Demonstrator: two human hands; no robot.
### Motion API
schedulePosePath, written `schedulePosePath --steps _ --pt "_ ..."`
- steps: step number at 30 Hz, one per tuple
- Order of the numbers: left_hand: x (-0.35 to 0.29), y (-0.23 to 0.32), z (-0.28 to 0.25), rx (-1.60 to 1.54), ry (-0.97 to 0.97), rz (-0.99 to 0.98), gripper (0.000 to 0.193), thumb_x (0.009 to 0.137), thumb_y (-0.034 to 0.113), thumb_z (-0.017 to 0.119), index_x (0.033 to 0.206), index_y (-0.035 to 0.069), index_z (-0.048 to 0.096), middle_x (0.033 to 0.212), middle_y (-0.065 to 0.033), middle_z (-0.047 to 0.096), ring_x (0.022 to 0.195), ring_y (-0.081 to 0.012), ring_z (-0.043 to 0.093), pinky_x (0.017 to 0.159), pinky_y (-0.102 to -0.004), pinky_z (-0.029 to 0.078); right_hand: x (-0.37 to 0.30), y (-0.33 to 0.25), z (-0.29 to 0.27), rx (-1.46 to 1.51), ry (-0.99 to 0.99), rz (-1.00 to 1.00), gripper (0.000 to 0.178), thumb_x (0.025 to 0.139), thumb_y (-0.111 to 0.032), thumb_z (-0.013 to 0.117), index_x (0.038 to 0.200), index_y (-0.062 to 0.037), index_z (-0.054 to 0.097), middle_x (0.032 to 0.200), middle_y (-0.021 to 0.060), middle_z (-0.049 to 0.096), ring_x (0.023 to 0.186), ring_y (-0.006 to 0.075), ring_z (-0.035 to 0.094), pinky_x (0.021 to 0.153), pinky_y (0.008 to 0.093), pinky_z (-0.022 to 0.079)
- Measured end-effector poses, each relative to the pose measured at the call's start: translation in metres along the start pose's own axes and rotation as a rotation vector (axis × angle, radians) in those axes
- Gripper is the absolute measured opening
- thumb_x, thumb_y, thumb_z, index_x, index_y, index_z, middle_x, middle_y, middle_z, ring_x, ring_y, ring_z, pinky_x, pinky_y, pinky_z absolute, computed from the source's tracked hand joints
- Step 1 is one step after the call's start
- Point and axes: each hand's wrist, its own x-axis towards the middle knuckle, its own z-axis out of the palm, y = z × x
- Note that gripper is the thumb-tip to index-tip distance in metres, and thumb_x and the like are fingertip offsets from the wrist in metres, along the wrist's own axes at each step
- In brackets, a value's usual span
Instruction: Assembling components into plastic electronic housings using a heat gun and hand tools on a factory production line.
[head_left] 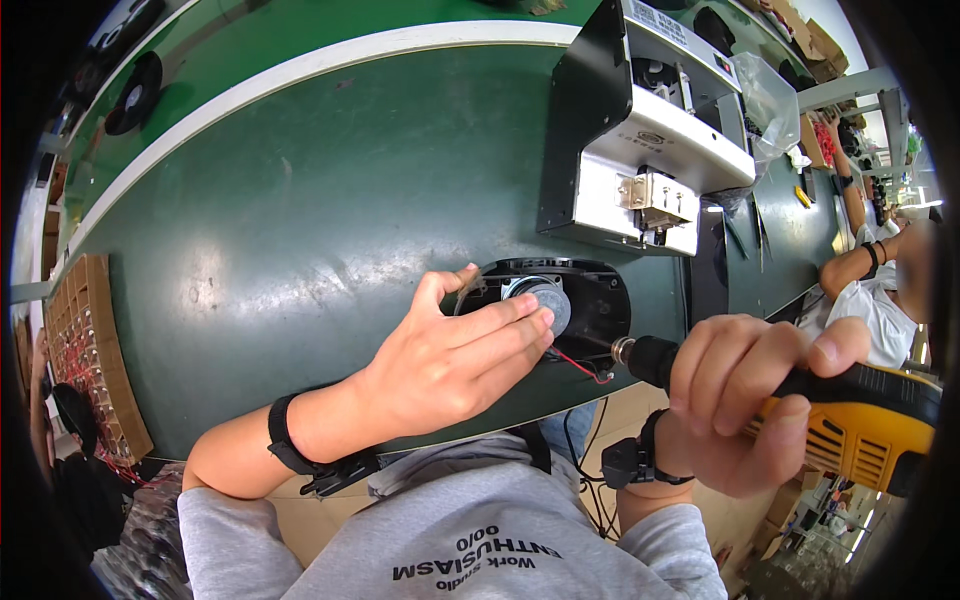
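Note:
On the near edge of the green table lies a black oval plastic housing, its hollow side up. A small round speaker with a grey magnet back sits inside it. My left hand presses its fingertips on the magnet, with the thumb at the housing's left rim. Red and black wires run out beside the speaker. In my right hand is a yellow and black power drill. Its metal tip points left, at the housing's lower right edge; whether they touch, I cannot tell.
Behind the housing stands a silver and black machine. A divided cardboard box with red wires is at the far left. A round black part lies beyond the white ledge. At right, another person's arm shows near a clear plastic bag.

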Motion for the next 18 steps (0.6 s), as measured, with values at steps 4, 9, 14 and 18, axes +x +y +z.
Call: schedulePosePath --steps 4,9,14,18 --pt "-0.001 0.0 -0.001 0.014 -0.008 0.008 0.033 0.067 0.013 0.084 0.098 0.01 0.078 0.116 -0.0002 0.072 0.108 -0.0151 0.07 0.082 -0.0451 0.041 -0.002 0.001 0.001 0.011 0.053 -0.024 0.029 0.103 -0.015 0.052 0.129 -0.0073 0.041 0.066 0.0012 0.052 0.049 0.0121 0.049 0.048 0.0273 0.046" --pt "-0.002 0.0 -0.001 0.006 -0.024 0.009 0.033 0.069 0.014 0.084 0.101 0.009 0.077 0.117 -0.0014 0.072 0.111 -0.0155 0.069 0.082 -0.0455 0.041 -0.007 0.005 0.018 -0.019 0.183 0.038 0.032 0.101 -0.013 0.056 0.128 -0.0065 0.041 0.064 0.0016 0.049 0.047 0.0133 0.046 0.047 0.03 0.044" --pt "0.001 0.0 -0.005 -0.003 -0.061 0.014 0.035 0.071 0.017 0.083 0.104 0.008 0.076 0.118 -0.0023 0.072 0.114 -0.0164 0.068 0.082 -0.0456 0.041 -0.014 0.009 0.027 0.012 0.373 0.194 0.046 0.095 -0.019 0.075 0.118 -0.0078 0.037 0.065 0.0015 0.05 0.051 0.0141 0.047 0.054 0.0344 0.047" --pt "-0.001 -0.001 -0.004 -0.002 -0.06 0.016 0.035 0.071 0.017 0.083 0.104 0.008 0.076 0.118 -0.0023 0.072 0.115 -0.0165 0.068 0.082 -0.0456 0.041 -0.014 0.007 0.026 0.038 0.389 0.223 0.047 0.093 -0.018 0.077 0.116 -0.0068 0.038 0.064 0.0012 0.051 0.051 0.0138 0.048 0.056 0.0341 0.048"
